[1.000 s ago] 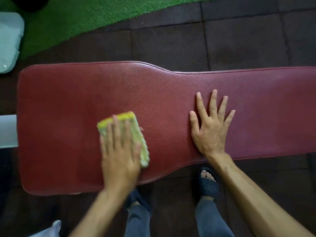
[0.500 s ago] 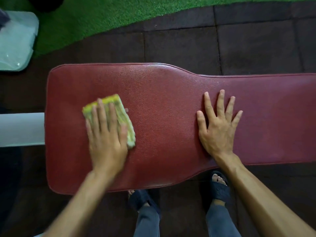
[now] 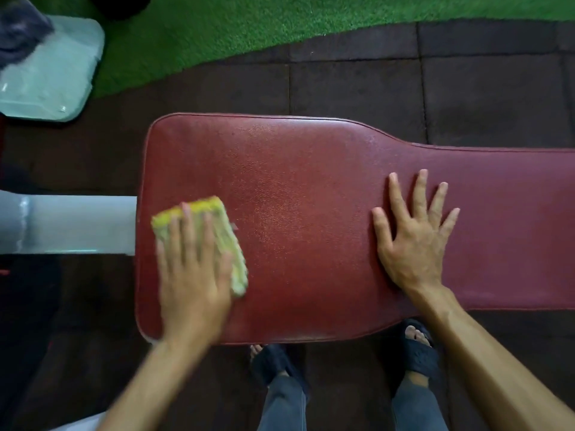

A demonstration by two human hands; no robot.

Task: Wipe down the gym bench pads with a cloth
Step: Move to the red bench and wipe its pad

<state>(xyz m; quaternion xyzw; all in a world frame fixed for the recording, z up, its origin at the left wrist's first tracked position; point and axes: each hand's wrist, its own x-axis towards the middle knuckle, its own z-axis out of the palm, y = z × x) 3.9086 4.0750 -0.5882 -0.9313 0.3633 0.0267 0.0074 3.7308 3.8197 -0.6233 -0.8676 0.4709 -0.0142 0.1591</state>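
A person leans over a red gym bench pad, wiping its wide left end with a folded cloth.

The left hand (image 3: 193,272) presses a yellow-green cloth (image 3: 217,234) flat against the pad (image 3: 311,213), fingers (image 3: 186,225) stretched out on top of it rather than curled round it; the hand is blurred. The cloth sits close to the pad's left edge, midway between near and far. The right hand (image 3: 413,241) rests empty, fingers spread, where the pad narrows. No wet streaks or clean patches show, so I cannot tell how much is done; judging by position, the left end is underway, and the narrow stretch running off to the right may remain.
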